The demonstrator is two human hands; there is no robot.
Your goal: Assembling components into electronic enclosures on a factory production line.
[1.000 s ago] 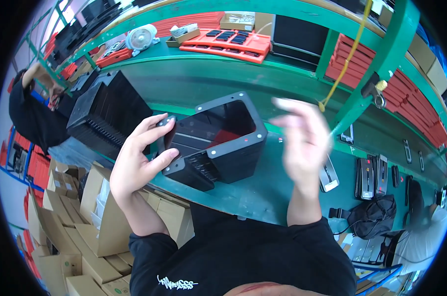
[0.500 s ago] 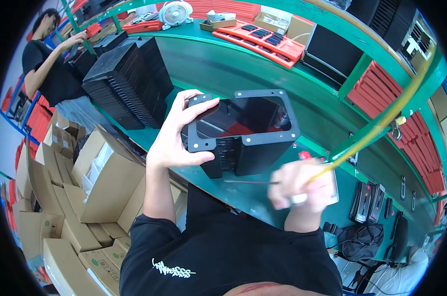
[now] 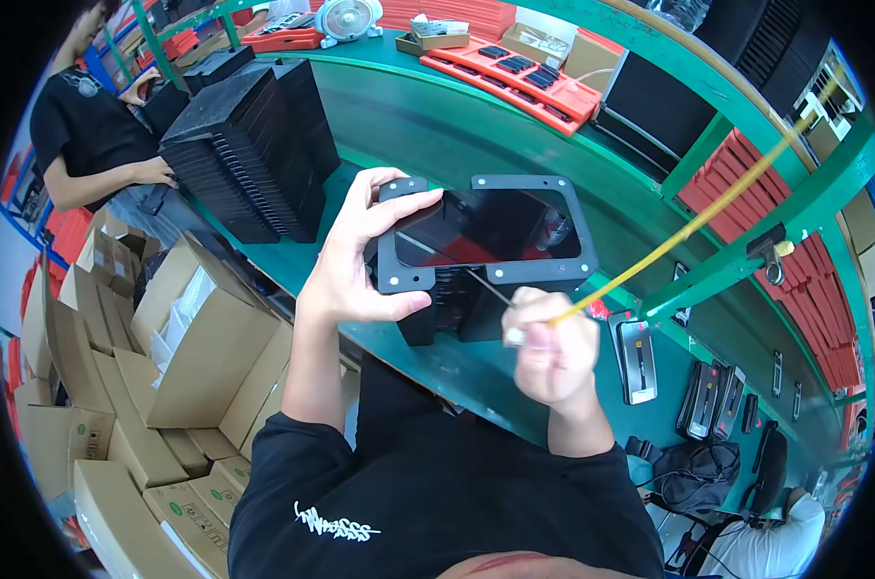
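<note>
At the centre of the frame, your left hand [image 3: 360, 265] grips the black rectangular housing [image 3: 486, 246] by its flange, while just below it your right hand [image 3: 551, 352] clenches a thin tool [image 3: 490, 288] on a yellow cord [image 3: 688, 227].

Black rectangular housing [image 3: 486, 251], open side up, held

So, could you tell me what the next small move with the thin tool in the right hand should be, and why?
Probably ease the thin tool's tip a little further into the black housing's open mouth. The right hand grips the tool, which hangs on a yellow coiled cord, with its thin shaft angled across the opening, while the left hand steadies the housing by its flanged corner.
</note>
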